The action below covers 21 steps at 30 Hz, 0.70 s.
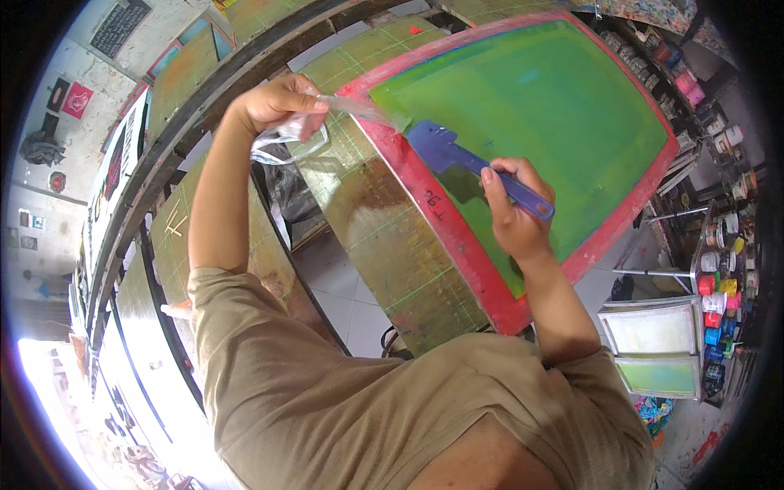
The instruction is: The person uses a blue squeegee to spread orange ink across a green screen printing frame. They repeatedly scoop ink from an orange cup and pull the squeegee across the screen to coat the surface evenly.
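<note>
A large screen-printing frame with a red rim point(457, 237) and green mesh point(531, 106) lies tilted across the work boards. My left hand point(287, 104) is closed on a strip of clear plastic point(359, 106), pinched between thumb and fingers. The strip runs toward the frame's left side, and more shiny clear plastic hangs below the hand. My right hand point(523, 216) grips the handle of a blue plastic scraper point(441, 147) over the mesh. Its wide blade is near the strip's end; whether they touch, I cannot tell.
Green-lined boards point(367, 220) stand in a row under and left of the frame, with a dark rail point(204, 82) behind them. Small sticks point(175, 219) lie on one board. At right are paint jars point(714, 302) and smaller screens point(653, 331).
</note>
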{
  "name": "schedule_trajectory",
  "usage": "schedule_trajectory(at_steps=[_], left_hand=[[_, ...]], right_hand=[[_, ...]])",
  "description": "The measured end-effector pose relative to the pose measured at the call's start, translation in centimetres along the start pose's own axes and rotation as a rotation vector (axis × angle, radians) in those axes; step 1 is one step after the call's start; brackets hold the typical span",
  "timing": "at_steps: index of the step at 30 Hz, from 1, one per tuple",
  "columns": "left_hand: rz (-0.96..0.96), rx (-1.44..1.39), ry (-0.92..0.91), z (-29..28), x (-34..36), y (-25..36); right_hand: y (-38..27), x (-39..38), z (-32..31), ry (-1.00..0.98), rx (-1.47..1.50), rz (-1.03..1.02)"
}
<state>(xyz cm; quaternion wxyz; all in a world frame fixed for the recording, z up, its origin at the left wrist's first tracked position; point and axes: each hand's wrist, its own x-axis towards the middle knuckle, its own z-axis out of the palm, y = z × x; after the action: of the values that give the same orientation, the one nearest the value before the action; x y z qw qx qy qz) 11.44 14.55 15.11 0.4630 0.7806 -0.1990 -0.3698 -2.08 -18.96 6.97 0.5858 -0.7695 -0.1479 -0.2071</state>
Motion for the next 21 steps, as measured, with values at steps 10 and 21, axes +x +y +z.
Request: schedule_trajectory(at_steps=[10, 21], left_hand=[[0.313, 0.605, 0.755, 4.2, 7.4, -3.9], [-0.141, 1.210, 0.732, 4.2, 10.5, -5.4]], right_hand=[[0.4, -0.3, 0.1, -0.009, -0.056, -0.048], [0.6, -0.8, -0.1, -0.034, -0.088, -0.028]])
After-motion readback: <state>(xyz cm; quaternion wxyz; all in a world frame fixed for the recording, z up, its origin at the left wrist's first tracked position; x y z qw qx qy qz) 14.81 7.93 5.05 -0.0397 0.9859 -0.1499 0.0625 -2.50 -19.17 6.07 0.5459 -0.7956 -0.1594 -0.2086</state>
